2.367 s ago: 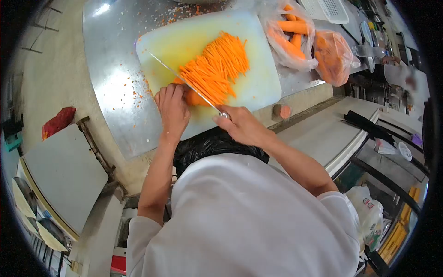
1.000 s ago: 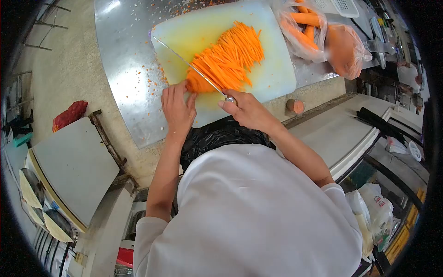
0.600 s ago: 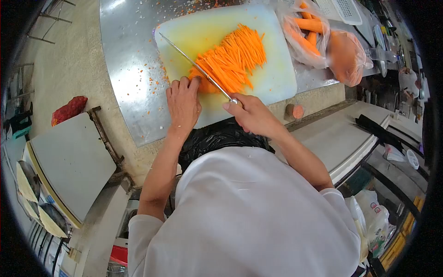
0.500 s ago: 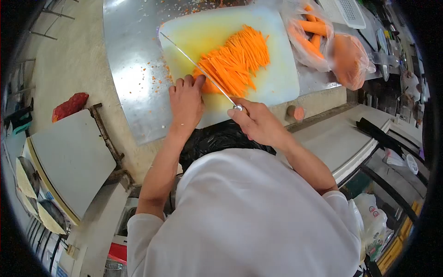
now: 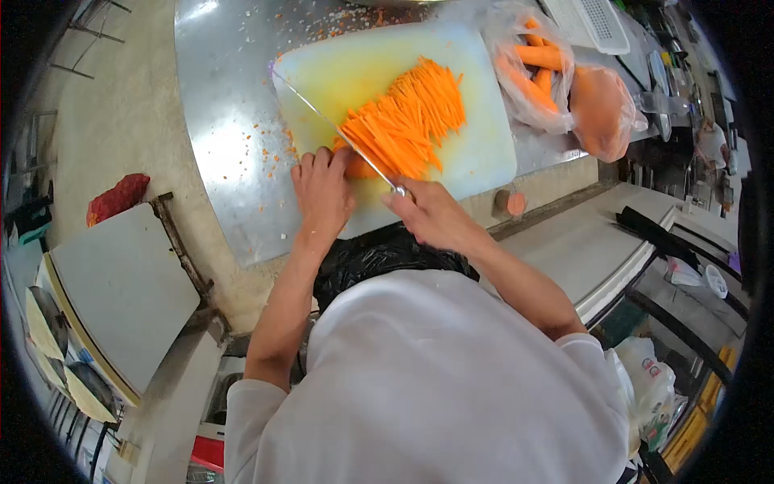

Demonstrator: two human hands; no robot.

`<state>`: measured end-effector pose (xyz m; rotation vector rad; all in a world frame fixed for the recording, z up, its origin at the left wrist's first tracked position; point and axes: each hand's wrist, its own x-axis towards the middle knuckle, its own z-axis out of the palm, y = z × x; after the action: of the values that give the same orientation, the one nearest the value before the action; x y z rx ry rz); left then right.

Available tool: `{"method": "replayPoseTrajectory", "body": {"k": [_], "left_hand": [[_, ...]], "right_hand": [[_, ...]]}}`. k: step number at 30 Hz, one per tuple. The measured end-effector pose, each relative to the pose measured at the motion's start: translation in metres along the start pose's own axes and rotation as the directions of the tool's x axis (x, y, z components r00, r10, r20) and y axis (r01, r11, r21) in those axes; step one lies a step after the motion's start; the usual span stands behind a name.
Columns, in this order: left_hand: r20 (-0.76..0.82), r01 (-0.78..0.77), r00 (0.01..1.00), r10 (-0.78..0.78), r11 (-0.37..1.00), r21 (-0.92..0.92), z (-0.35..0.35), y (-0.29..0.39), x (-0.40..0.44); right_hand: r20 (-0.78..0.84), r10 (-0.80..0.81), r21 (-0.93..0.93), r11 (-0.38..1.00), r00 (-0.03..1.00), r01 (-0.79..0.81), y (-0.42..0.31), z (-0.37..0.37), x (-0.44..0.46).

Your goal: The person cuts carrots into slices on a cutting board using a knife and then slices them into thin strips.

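My right hand (image 5: 439, 216) is wrapped round the handle of a long kitchen knife (image 5: 330, 125). Its blade slants up and left across the cutting board (image 5: 484, 157), a white one with yellow stains. Left of the blade, my left hand (image 5: 324, 192) presses curled fingers on orange carrot (image 5: 363, 168), most of which its fingers and the blade hide. To the right of the knife lies a pile of thin carrot strips (image 5: 415, 113), fanned toward the board's upper right.
Whole carrots (image 5: 538, 56) sit in a clear plastic bag beside the board, near another bag (image 5: 601, 113) with orange contents. A white perforated basket (image 5: 601, 24) stands behind. Scraps dot the metal table (image 5: 234, 161). A black plastic bag (image 5: 387, 258) hangs at the near edge.
The whole view has shifted slightly, so the board sits a little lower and further left. Both hands keep their grip, and the knife stays against the carrot.
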<state>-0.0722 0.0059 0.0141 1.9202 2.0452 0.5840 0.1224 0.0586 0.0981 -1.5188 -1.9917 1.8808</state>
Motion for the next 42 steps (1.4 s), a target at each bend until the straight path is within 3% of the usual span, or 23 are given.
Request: {"method": "replayPoseTrajectory", "body": {"k": [7, 10, 17, 22, 26, 31, 36, 39, 42], "left_hand": [[-0.128, -0.019, 0.992, 0.002, 0.99, -0.138, 0.007, -0.008, 0.0], [-0.142, -0.016, 0.99, -0.006, 0.988, -0.154, 0.008, -0.008, 0.002], [-0.187, -0.004, 0.982, -0.038, 0.976, -0.219, 0.016, -0.012, -0.002], [-0.203, -0.005, 0.978, -0.051, 0.964, -0.267, 0.013, -0.009, -0.002], [-0.22, 0.008, 0.973, -0.07, 0.963, -0.269, 0.016, -0.011, 0.001], [-0.23, -0.028, 0.973, -0.036, 0.963, -0.267, 0.01, -0.011, 0.005], [-0.186, -0.034, 0.982, -0.013, 0.969, -0.244, 0.007, -0.011, -0.004], [-0.186, -0.048, 0.983, 0.003, 0.971, -0.234, 0.01, -0.014, 0.003], [-0.153, -0.083, 0.987, 0.044, 0.961, -0.262, 0.013, -0.004, 0.007]], "right_hand": [[-0.033, -0.07, -0.026, 0.997, 0.997, 0.069, 0.0, 0.007, 0.007], [0.039, 0.026, 0.004, 1.0, 0.999, -0.026, -0.008, -0.001, 0.002], [0.013, 0.022, 0.013, 1.0, 1.0, -0.022, -0.018, 0.002, -0.003], [-0.044, -0.099, -0.035, 0.995, 0.994, 0.097, 0.003, 0.01, 0.013], [0.013, 0.039, 0.016, 0.999, 0.999, -0.039, -0.024, 0.0, -0.001], [-0.039, -0.085, -0.023, 0.996, 0.996, 0.084, -0.006, 0.013, 0.014], [0.146, 0.182, 0.04, 0.981, 0.972, -0.189, -0.025, 0.002, 0.003], [0.012, 0.046, 0.132, 0.99, 0.999, -0.047, 0.0, 0.017, 0.017], [-0.012, -0.012, 0.055, 0.998, 1.0, 0.012, 0.01, 0.006, 0.011]]}}
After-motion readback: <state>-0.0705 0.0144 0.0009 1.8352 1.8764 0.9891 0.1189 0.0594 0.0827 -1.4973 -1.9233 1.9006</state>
